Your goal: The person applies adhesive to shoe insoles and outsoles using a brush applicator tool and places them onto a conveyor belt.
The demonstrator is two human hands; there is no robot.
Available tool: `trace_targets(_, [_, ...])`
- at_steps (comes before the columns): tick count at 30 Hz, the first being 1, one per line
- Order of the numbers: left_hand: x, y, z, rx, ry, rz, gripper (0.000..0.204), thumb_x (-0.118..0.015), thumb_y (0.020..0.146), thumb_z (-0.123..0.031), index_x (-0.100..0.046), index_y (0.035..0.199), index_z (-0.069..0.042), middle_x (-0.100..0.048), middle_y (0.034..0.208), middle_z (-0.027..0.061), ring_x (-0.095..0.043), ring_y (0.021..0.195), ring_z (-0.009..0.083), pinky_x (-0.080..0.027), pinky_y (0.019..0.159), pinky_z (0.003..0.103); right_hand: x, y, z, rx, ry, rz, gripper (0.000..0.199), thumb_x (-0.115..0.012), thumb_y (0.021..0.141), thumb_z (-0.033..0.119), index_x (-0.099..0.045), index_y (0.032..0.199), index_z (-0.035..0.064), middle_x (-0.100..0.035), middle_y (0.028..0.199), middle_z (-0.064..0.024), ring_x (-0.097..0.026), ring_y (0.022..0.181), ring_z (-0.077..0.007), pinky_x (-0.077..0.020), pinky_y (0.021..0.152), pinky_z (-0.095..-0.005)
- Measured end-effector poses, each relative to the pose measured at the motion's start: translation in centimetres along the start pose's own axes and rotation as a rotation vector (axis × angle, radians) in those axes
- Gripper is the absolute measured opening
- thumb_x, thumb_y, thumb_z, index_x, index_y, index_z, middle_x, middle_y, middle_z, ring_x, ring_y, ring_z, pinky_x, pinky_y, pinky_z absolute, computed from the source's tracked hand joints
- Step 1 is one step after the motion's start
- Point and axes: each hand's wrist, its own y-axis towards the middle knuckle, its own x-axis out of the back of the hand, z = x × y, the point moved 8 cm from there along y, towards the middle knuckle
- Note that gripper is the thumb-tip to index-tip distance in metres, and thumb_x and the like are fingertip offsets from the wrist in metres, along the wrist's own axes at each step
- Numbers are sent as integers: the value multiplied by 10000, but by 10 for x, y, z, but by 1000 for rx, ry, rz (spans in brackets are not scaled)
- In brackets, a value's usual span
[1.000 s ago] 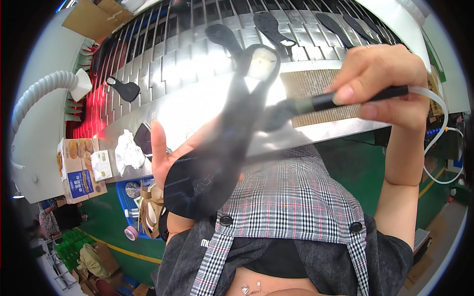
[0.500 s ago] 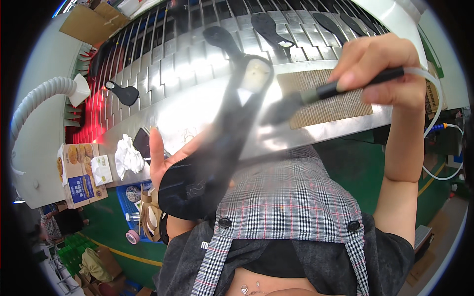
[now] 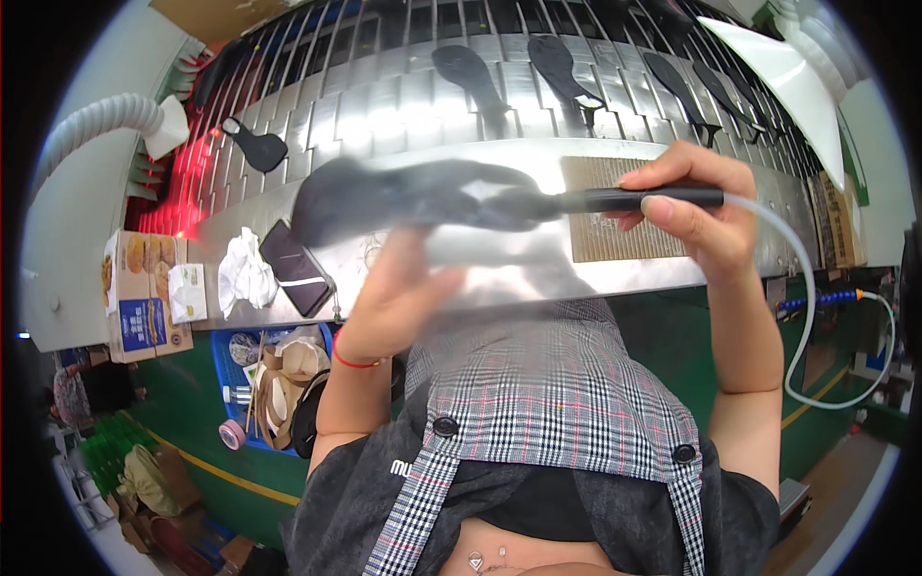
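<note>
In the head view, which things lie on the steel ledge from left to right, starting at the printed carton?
Printed carton → small tissue box → crumpled white cloth → black phone → left hand holding the blurred black piece → ribbed cardboard pad → right hand holding the black tool.

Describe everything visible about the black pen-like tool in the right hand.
The tool is a slim black rod, matte, lying roughly level above the metal conveyor. The right hand pinches it between thumb and fingers. A pale flexible tube leaves its rear end and loops down to the right. Its front tip meets a dark, motion-blurred flat piece held up by the left hand; the tip itself is too blurred to make out.
</note>
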Motion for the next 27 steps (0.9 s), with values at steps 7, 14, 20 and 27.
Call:
trace_targets(7, [-23,21,12,-63,615,-58,526,-524,850,34,-229,1286,36,-449,1280,160,-418,1219,265,-266,1064,375,-32,-22,-5,-38,-10,-116,187,-629,844,50,-625,945,-107,-681,851,-186,-684,763,-195,-548,694,-263])
trace_targets(14, [-35,34,-25,-356,871,-278,165,-499,739,2,-651,802,-8,-625,751,141,-570,631,279,-430,594,407,-32,-26,-6,28,-190,-182,170,-632,831,19,-627,957,-95,-681,843,-180,-687,764,-187,-535,685,-257])
trace_targets(20, [-23,30,8,-140,1012,-171,181,-534,677,45,-555,848,-8,-570,750,126,-540,729,322,-387,661,415,-22,-33,-12,64,-142,-254,200,-603,832,26,-595,987,-101,-671,839,-196,-684,774,-244,-543,723,-306])
trace_targets(27, [-22,32,2,-122,918,-191,247,-573,691,76,-540,922,-7,-593,799,162,-545,779,385,-420,720,439,-25,-40,-9,152,-70,-207,233,-624,827,73,-601,994,-88,-666,827,-198,-670,736,-241,-531,711,-315])
